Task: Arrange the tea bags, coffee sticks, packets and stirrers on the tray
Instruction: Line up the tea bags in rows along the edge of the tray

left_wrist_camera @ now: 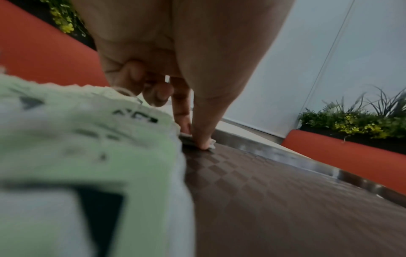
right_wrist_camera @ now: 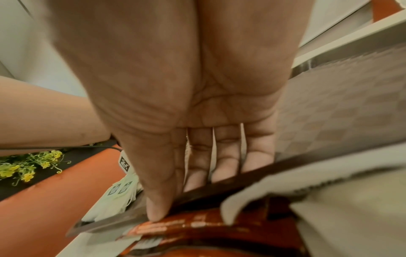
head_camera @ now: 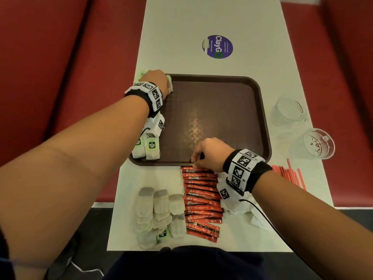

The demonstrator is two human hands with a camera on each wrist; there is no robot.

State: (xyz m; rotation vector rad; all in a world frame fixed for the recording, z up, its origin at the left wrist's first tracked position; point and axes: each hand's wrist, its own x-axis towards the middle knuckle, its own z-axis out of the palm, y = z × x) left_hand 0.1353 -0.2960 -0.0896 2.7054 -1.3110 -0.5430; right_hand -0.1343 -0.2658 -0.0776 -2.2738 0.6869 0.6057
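Observation:
A brown tray (head_camera: 222, 110) lies mid-table. My left hand (head_camera: 164, 84) is at its far left corner, where thumb and forefinger pinch a tea bag (left_wrist_camera: 211, 143) down onto the tray floor (left_wrist_camera: 285, 200). More tea bags (head_camera: 151, 150) with green tags lie along the tray's left side, partly under my wrist. My right hand (head_camera: 196, 158) holds the tray's near rim (right_wrist_camera: 219, 187), fingers inside and thumb outside against the top red coffee stick (right_wrist_camera: 197, 224). A row of coffee sticks (head_camera: 201, 201) and a pile of tea bags (head_camera: 159, 209) lie on the table in front.
White packets (head_camera: 238, 207) lie under my right wrist. Red stirrers (head_camera: 290, 175) are at the right edge. Two glass cups (head_camera: 289, 111) (head_camera: 316, 143) stand right of the tray. A tea bag tag (head_camera: 142, 74) lies off the tray's far left corner. Red benches flank the narrow table.

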